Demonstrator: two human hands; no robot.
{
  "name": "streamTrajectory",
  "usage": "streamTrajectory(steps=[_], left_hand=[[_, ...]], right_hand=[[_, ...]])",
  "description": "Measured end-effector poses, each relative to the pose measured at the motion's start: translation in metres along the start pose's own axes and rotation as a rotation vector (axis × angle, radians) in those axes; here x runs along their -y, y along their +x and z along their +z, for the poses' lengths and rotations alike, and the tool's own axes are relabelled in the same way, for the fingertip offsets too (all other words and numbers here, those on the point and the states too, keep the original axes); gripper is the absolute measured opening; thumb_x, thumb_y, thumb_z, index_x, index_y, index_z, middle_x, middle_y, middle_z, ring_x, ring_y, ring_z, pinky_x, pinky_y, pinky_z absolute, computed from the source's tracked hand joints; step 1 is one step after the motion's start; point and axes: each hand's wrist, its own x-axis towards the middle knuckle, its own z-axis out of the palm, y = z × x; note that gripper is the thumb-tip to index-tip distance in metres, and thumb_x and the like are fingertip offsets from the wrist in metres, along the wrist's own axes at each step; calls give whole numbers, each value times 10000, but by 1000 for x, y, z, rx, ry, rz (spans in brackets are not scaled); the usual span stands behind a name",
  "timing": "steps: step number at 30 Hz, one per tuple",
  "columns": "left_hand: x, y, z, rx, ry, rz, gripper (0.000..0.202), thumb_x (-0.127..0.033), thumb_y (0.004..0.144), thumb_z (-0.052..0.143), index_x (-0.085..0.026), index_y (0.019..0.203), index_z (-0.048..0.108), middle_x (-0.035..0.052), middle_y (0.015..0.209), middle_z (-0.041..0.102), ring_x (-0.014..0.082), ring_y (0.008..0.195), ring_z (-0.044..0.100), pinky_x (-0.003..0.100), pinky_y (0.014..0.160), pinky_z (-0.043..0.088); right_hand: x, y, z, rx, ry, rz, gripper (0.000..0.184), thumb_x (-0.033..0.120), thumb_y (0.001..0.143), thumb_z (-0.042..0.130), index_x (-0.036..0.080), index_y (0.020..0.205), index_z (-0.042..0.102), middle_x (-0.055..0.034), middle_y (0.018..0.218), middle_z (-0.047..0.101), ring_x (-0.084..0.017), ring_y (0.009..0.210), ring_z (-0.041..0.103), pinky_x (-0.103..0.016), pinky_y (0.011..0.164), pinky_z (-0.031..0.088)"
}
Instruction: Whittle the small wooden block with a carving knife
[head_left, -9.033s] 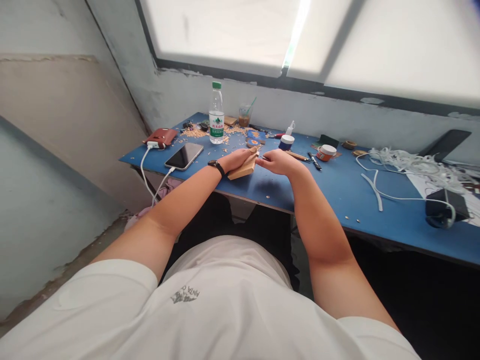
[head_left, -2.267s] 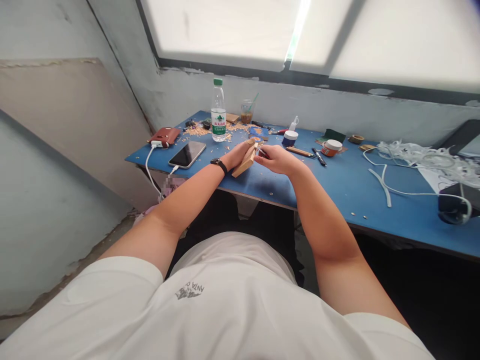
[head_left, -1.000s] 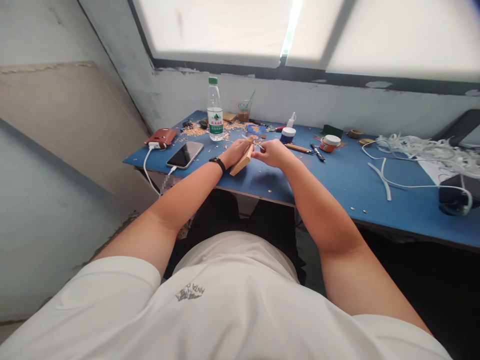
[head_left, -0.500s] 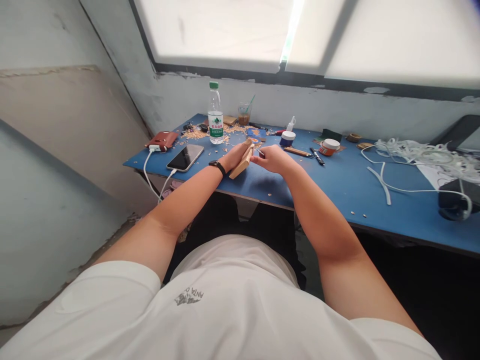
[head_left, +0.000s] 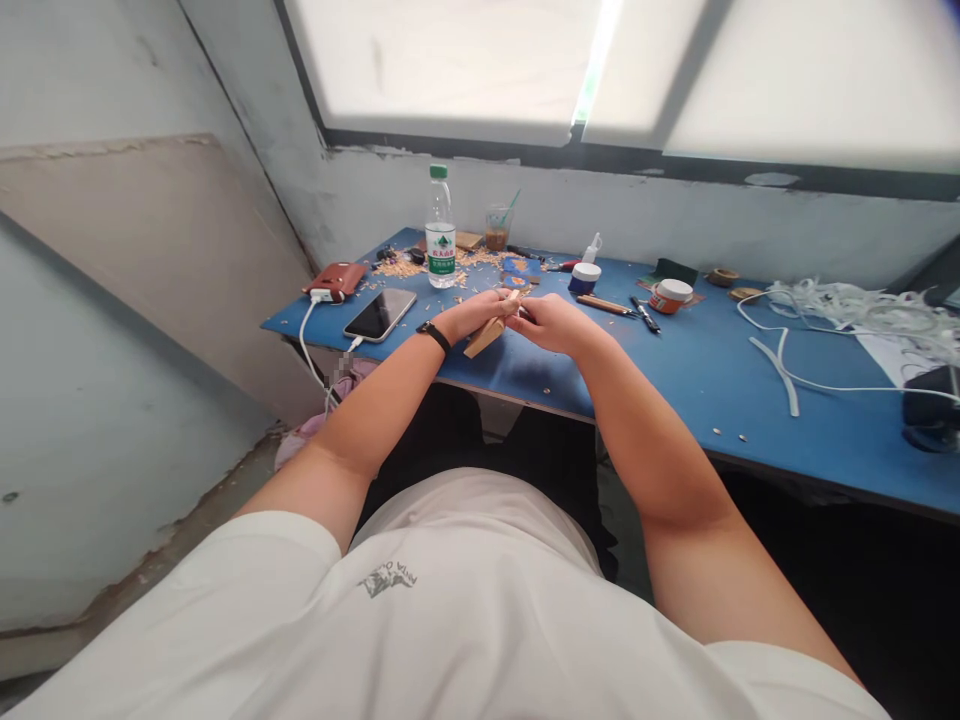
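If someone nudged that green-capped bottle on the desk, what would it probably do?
The bottle would probably tip if pushed near its cap, being tall and narrow. Once down, it might roll, since its body looks round. It looks like thin clear plastic, so it may give when squeezed.

- A small craft workshop, by the look of it
- Wood shavings strewn over a blue table
- A piece of wood by the table's near edge
- 2 white-lidded jars and a nozzle-tipped bottle among slim tools
- Rough, patched wall below the window
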Motion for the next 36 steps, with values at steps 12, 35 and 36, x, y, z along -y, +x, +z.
streamTrajectory(steps=[12, 35, 36], left_hand=[[-7, -23, -2, -102, -131, -94, 536, -672, 1159, 817, -221, 1448, 829, 102, 1194, 895, 271, 1116, 852, 423, 1069, 641], [2, -1, 13, -232, -131, -99, 412, -398, 1233, 679, -192, 890, 779, 48, 821, 784, 177, 752, 731, 333, 794, 584], [1, -4, 11, -224, -86, -88, 453, -413, 1239, 667, -191, 859, 775, 50, 805, 770, 173, 736, 701, 340, 783, 566]], right_hand=[[19, -1, 1, 8, -198, 134, 609, 764, 1269, 698, 185, 1193, 873, -178, 1023, 871, -337, 964, 774, -412, 788, 376], [10, 4, 8, -43, -132, 26, 719, 890, 1245, 640, 208, 1193, 862, -119, 946, 797, -311, 902, 714, -404, 832, 432], [10, 5, 8, -40, -130, 47, 724, 900, 1238, 649, 212, 1163, 859, -112, 927, 779, -304, 891, 701, -404, 826, 429]])
